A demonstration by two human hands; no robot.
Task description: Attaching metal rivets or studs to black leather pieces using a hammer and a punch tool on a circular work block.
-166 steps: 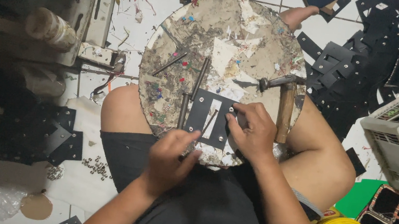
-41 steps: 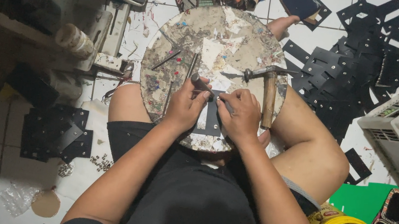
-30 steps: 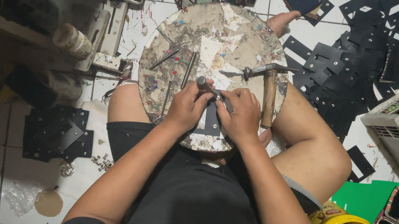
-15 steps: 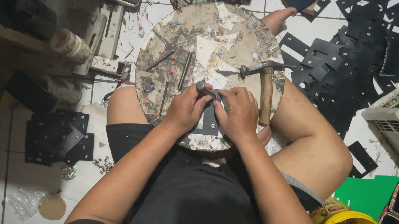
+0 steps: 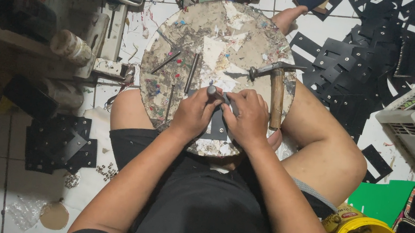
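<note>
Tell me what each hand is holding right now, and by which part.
Left hand grips a small metal punch around its lower shaft. Right hand presses down on the black piece, pinning its right side to the round board.

Both hands meet over a round, paint-flecked board (image 5: 218, 32) resting on the person's lap. The left hand (image 5: 194, 112) pinches a small metal punch (image 5: 213, 90) upright, and the right hand (image 5: 248, 117) presses a black flat piece (image 5: 216, 128) beneath the fingers. A hammer (image 5: 275, 90) lies just right of the right fingers.
</note>
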